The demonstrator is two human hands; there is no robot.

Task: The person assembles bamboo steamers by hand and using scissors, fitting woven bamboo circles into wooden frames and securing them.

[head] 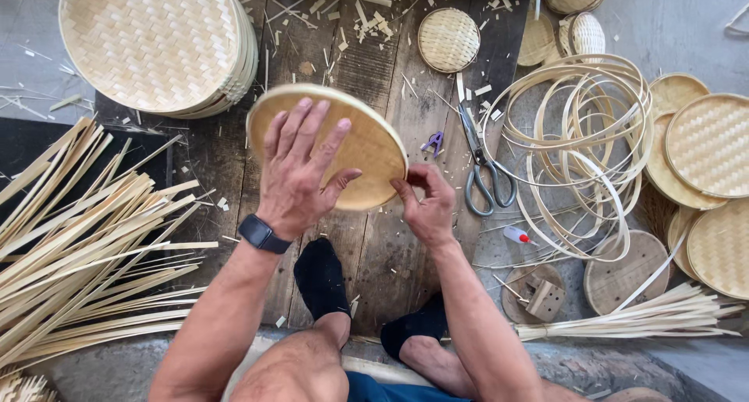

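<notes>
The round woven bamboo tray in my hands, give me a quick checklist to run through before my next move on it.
1. Left hand spread flat on the round woven bamboo tray, steadying it: ok.
2. Right hand pinching the tray's rim at its lower right edge: ok.
3. Rim seated all the way round: cannot tell, the left hand hides part of it.
4. Grey-handled scissors lie apart from both hands, on the dark wooden board: ok.
5. Coiled bamboo strip hoops lie to the right, beyond the scissors: ok.
6. Board under the tray free of offcuts: not ok, bamboo chips are scattered over it.
</notes>
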